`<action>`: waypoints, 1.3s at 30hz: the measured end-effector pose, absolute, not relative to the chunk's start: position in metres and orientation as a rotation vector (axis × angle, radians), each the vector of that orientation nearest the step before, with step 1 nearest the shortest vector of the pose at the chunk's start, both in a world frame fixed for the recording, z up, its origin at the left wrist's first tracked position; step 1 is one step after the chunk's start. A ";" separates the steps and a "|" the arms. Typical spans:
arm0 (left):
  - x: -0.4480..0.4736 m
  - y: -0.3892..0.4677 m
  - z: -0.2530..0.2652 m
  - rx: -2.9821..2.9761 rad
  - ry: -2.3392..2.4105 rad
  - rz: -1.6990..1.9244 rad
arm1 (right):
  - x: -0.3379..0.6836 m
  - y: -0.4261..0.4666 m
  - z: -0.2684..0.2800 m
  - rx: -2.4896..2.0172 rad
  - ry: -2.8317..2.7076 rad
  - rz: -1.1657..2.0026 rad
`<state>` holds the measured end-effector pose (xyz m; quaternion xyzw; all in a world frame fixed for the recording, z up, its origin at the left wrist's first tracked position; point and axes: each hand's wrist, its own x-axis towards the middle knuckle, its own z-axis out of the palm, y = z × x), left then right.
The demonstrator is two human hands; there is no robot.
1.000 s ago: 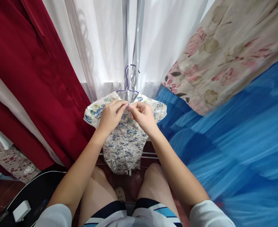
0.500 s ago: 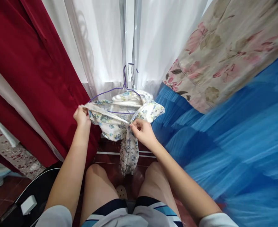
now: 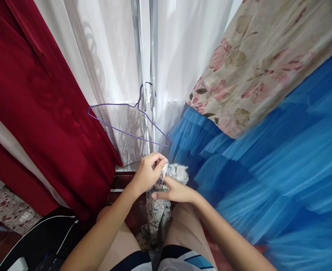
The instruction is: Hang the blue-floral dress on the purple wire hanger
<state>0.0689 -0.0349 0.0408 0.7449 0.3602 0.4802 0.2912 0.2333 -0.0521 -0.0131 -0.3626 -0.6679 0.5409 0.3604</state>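
A white garment with a blue floral print (image 3: 156,216) hangs bunched from my hands, down between my knees. My left hand (image 3: 150,169) pinches its upper edge between thumb and fingers. Just below and to the right, my right hand (image 3: 178,189) has its fingers at the cloth, the thumb pointing left and apart from the index finger; part of the garment lies behind this hand. Above both hands, a bare purple wire hanger (image 3: 121,131) hangs tilted by its hook on a pale upright rail (image 3: 146,56).
Red curtain-like fabric (image 3: 50,113) hangs at left. White curtains (image 3: 112,56) stand behind the hanger. At right hang a beige floral cloth (image 3: 239,86) and blue tulle (image 3: 253,180). A black round surface with a white cable (image 3: 64,237) is at lower left.
The garment has come off the hanger and moved down toward my lap. My left hand has moved right and down, beside my right hand, which has lowered. The hanger now tilts, bare.
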 end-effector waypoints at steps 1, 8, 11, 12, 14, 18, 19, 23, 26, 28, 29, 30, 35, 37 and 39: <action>0.071 -0.039 0.042 2.038 0.944 1.257 | 0.231 -0.054 -0.008 -0.899 -1.701 1.448; 0.058 -0.054 0.001 1.710 0.542 0.637 | 0.285 -0.052 0.045 -0.937 -1.639 1.551; 0.050 -0.059 -0.009 1.793 0.701 0.622 | 0.330 -0.038 0.081 -0.973 -1.873 1.388; 0.047 -0.058 -0.009 1.836 0.770 0.678 | 0.341 -0.029 0.091 -0.987 -1.888 1.312; 0.040 -0.055 -0.005 1.891 0.875 0.829 | 0.356 -0.004 0.108 -1.008 -1.827 1.154; 0.037 -0.046 0.008 1.933 1.032 1.094 | 0.341 0.062 0.122 -0.956 -1.655 1.080; 0.038 -0.044 0.011 1.925 1.041 1.165 | 0.329 0.077 0.123 -0.936 -1.610 1.109; 0.039 -0.041 0.017 1.800 1.028 1.346 | 0.274 0.111 0.118 -0.824 -1.478 1.296; 0.019 -0.040 0.014 1.768 1.048 1.324 | 0.253 0.111 0.113 -0.778 -1.484 1.406; -0.010 -0.036 0.009 1.830 1.145 1.295 | 0.252 0.107 0.113 -0.760 -1.509 1.446; -0.029 -0.032 0.007 1.888 1.218 1.257 | 0.255 0.105 0.115 -0.745 -1.513 1.458; -0.051 -0.026 0.004 1.959 1.295 1.190 | 0.258 0.103 0.118 -0.734 -1.513 1.465; -0.157 0.029 0.012 2.448 1.648 0.876 | 0.268 0.099 0.133 -0.730 -1.569 1.510; -0.178 0.055 0.032 2.517 1.781 0.894 | 0.267 0.098 0.136 -0.716 -1.582 1.555; -0.180 0.079 0.060 2.542 1.831 0.985 | 0.267 0.097 0.137 -0.716 -1.562 1.587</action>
